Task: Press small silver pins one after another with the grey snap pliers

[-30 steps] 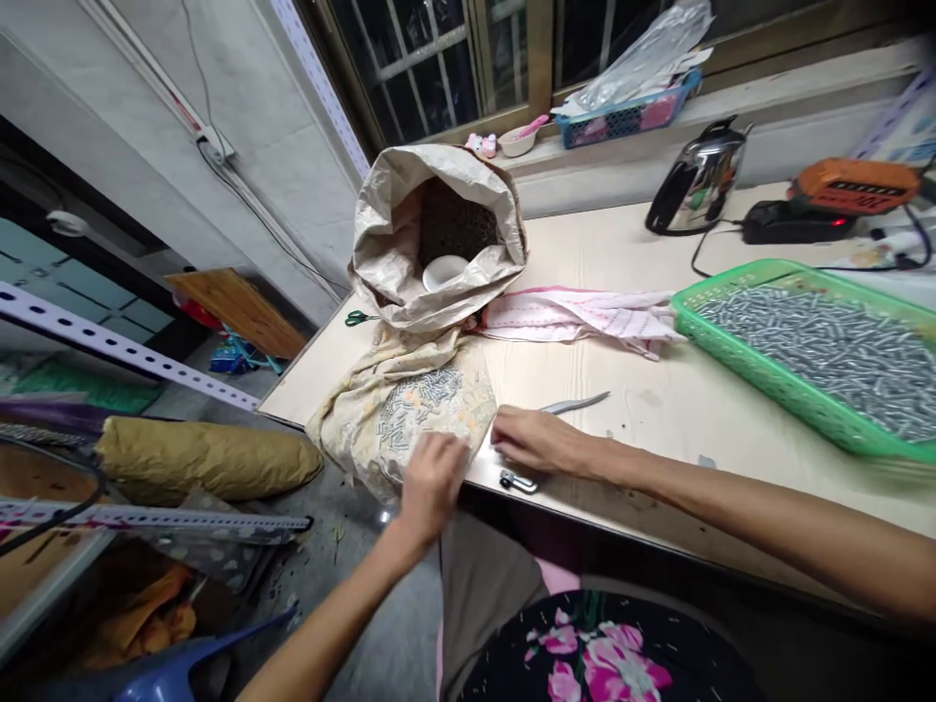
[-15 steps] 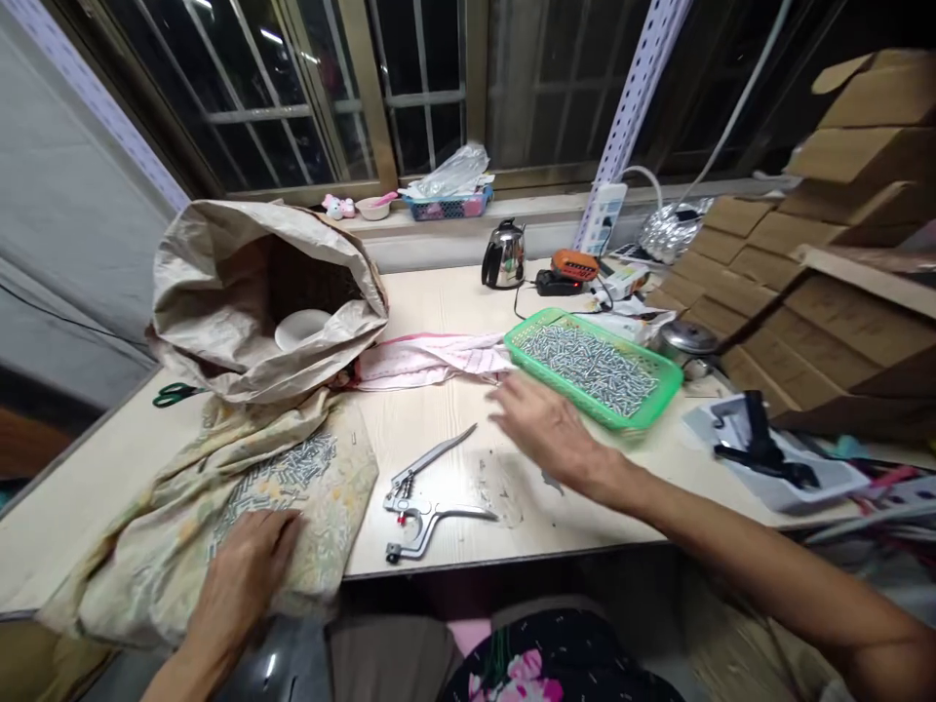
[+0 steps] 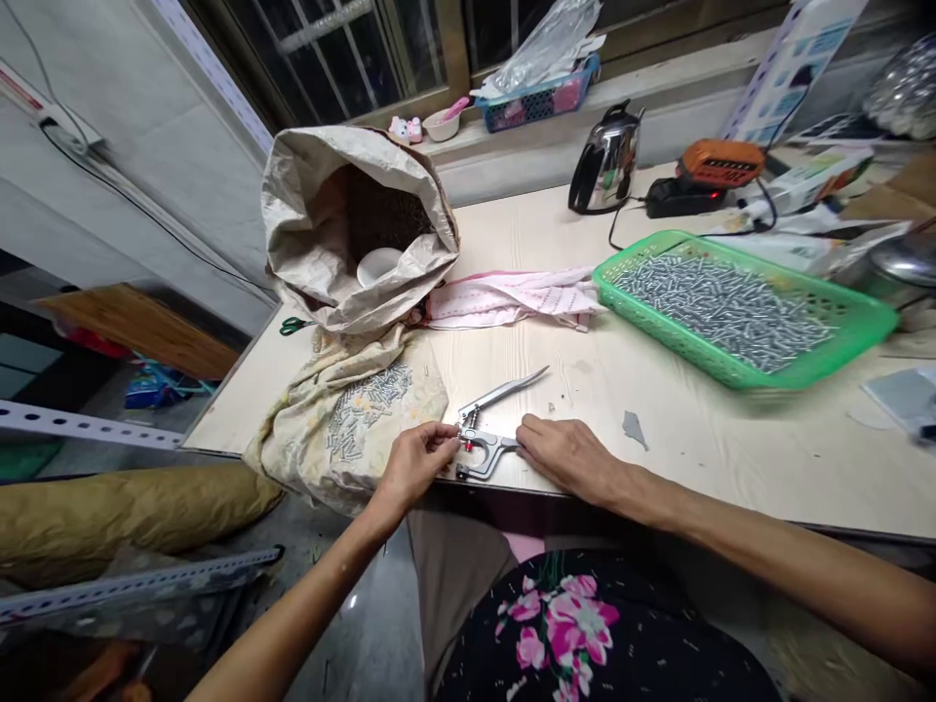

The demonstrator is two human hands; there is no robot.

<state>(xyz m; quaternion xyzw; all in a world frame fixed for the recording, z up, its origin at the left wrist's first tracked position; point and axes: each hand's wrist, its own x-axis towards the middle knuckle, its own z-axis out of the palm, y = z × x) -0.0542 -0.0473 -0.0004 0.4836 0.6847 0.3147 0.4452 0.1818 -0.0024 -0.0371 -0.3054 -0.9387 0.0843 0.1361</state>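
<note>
A metal hand press pliers point(image 3: 491, 419) lies at the near edge of the pale table point(image 3: 694, 448). My left hand point(image 3: 418, 460) pinches something small at the tool's jaw, fingers closed. My right hand point(image 3: 566, 456) rests on the tool's lower handle and holds it down. Just left of the tool, small metal screws point(image 3: 362, 409) lie piled on a yellowish cloth point(image 3: 307, 448) that hangs over the table edge.
An open paper sack point(image 3: 351, 224) with a white bowl inside stands behind the cloth. A green basket point(image 3: 738, 307) full of screws sits at the right. Pink cloth point(image 3: 512, 292), green scissors point(image 3: 294, 325), a kettle point(image 3: 606, 161) and an orange charger point(image 3: 721, 161) lie further back.
My left hand left the screw pile and came to the tool's jaw. My right hand drew back from near the green basket onto the tool handle. The camera swung left and down.
</note>
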